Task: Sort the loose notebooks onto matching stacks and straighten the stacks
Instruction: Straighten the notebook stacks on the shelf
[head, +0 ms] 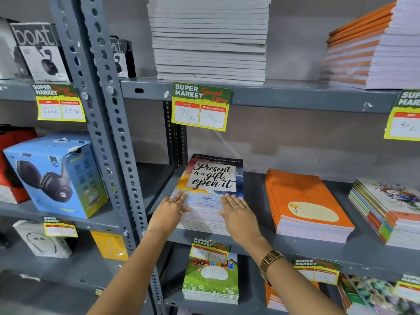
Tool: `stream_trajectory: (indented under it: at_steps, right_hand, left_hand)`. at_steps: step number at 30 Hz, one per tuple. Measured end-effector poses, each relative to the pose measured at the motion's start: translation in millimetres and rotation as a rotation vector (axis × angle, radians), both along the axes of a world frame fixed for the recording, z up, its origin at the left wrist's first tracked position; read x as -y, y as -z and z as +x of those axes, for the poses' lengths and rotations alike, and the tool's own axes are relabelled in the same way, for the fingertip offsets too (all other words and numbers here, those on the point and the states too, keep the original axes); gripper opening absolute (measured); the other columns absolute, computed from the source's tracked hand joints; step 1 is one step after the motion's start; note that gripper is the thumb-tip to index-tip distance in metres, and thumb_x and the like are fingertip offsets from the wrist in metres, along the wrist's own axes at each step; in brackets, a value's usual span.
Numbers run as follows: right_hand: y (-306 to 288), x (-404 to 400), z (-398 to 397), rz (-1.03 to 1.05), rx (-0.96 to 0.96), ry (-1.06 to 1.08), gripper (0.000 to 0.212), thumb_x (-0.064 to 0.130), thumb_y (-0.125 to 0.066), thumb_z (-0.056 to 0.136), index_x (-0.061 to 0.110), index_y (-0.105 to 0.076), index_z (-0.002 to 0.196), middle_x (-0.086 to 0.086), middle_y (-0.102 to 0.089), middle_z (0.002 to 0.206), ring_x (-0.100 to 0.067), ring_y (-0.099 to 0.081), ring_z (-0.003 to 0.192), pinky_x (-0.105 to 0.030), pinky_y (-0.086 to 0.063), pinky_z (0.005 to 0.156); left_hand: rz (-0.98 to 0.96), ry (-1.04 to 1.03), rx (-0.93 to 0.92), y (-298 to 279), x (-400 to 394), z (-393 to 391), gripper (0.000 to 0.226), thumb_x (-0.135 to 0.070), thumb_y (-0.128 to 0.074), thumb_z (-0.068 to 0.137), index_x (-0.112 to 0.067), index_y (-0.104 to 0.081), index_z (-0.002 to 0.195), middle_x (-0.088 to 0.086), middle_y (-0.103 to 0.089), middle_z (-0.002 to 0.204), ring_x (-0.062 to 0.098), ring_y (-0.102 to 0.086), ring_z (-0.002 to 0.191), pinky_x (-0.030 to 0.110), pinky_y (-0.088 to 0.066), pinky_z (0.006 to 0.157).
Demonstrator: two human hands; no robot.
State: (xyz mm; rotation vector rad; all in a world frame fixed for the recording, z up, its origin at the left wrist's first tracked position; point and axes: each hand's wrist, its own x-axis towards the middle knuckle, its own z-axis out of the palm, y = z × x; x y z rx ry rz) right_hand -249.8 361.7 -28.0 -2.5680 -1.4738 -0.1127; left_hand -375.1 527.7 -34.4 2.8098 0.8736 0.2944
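grey metal shelves with punched uprights stood before us, hung with yellow and green price tags. on the middle shelf lay a stack of notebooks whose top cover read "present is a gift, open it". we had both hands on its near end. our left hand lay flat with the fingers spread, the palm on the stack's near left corner and the fingertips on the top cover. our right hand, a ring on one finger and a watch at the wrist, lay flat too, pressed against the near right edge and partly over the cover. neither hand was closed around anything; both were open and only touching the stack.

to the right of that stack, apart from it, sat an orange stack of notebooks with an oval label on top, its lower books pushed slightly out of line. further right was a floral stack with mixed coloured spines, fanned unevenly. on the shelf above stood a tall white pile and a leaning orange and white pile. on the shelf below, a stack with green meadow covers lay just under our hands.

in the bay to the left we saw a blue headphone box and, higher up, an earbud box.
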Motion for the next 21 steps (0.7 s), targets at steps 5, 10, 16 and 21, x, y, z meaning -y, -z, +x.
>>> stream_trajectory:
  at_steps: [5, 10, 16, 21]
  right_hand:
    - [-0.2, -0.3, -0.7, 0.006, -0.006, 0.001, 0.053, 0.034, -0.023, 0.102, 0.012, -0.016, 0.150, -0.005, -0.019, 0.159, -0.019, -0.012, 0.148, -0.031, -0.004, 0.121]
    - [-0.5, 0.3, -2.7, 0.034, 0.000, -0.004, 0.052, 0.033, -0.025, 0.102, 0.012, -0.016, 0.150, -0.006, -0.019, 0.158, -0.020, -0.013, 0.148, -0.032, -0.004, 0.121]
    - [3.4, -0.5, -3.0, 0.017, 0.025, 0.012, 0.057, 0.039, -0.013, 0.100, 0.012, -0.014, 0.150, -0.006, -0.018, 0.159, -0.020, -0.012, 0.148, -0.032, -0.003, 0.121]
    - [4.8, 2.8, -0.9, -0.006, 0.042, -0.013, 0.059, 0.041, -0.014, 0.100, 0.011, -0.008, 0.150, -0.007, -0.010, 0.160, -0.021, -0.006, 0.149, -0.033, 0.002, 0.120]
  left_hand:
    - [-0.051, -0.026, 0.052, -2.9, 3.1, -0.3, 0.048, -0.018, -0.040, 0.098, -0.021, -0.030, 0.145, -0.004, -0.027, 0.156, 0.029, -0.029, 0.140, 0.036, -0.030, 0.114]
    - [-0.085, -0.037, 0.076, -6.0, 7.8, -1.6, 0.049, -0.028, -0.044, 0.096, -0.020, -0.033, 0.144, -0.003, -0.028, 0.155, 0.030, -0.030, 0.138, 0.037, -0.033, 0.112]
    - [-0.078, -0.036, 0.071, -5.1, 8.4, -3.1, 0.051, -0.033, -0.042, 0.096, -0.021, -0.030, 0.145, -0.004, -0.025, 0.156, 0.027, -0.025, 0.140, 0.038, -0.038, 0.108]
    - [0.038, -0.036, 0.059, 4.0, 13.6, -6.7, 0.064, -0.053, -0.011, 0.095, -0.019, -0.028, 0.145, -0.002, -0.029, 0.155, 0.028, -0.022, 0.143, 0.040, -0.041, 0.108]
